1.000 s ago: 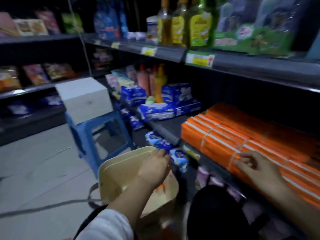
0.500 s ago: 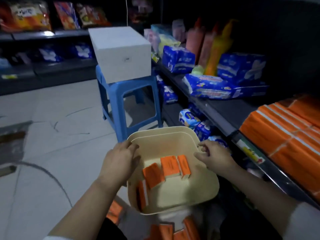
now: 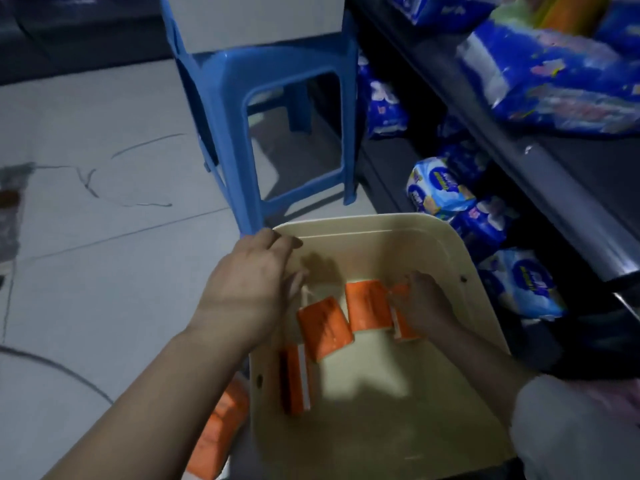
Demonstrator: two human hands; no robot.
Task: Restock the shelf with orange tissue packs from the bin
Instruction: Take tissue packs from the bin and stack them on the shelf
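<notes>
A cream bin [image 3: 377, 441] sits low in front of me with several orange tissue packs inside. My right hand [image 3: 427, 306] reaches into it, fingers curled round the rightmost orange pack [image 3: 403, 327]. Beside that lie a flat pack [image 3: 367, 310] and a tilted pack [image 3: 325, 329], and another pack [image 3: 296, 382] stands on edge by the left wall. My left hand [image 3: 249, 289] holds the bin's left rim, thumb inside. The shelf's orange stack is out of view.
The shelf's metal edge [image 3: 554, 188] runs along the right, with blue wrapped packs [image 3: 436, 188] above and below it. A blue plastic stool [image 3: 277, 84] carrying a white box [image 3: 256, 19] stands just behind the bin. More orange packs [image 3: 221, 431] lie outside the bin, lower left.
My view has dropped from the shelf to the bin. My right hand left the shelf's orange stack, passed the bin's right rim and now grips a pack inside. My left hand stays on the rim.
</notes>
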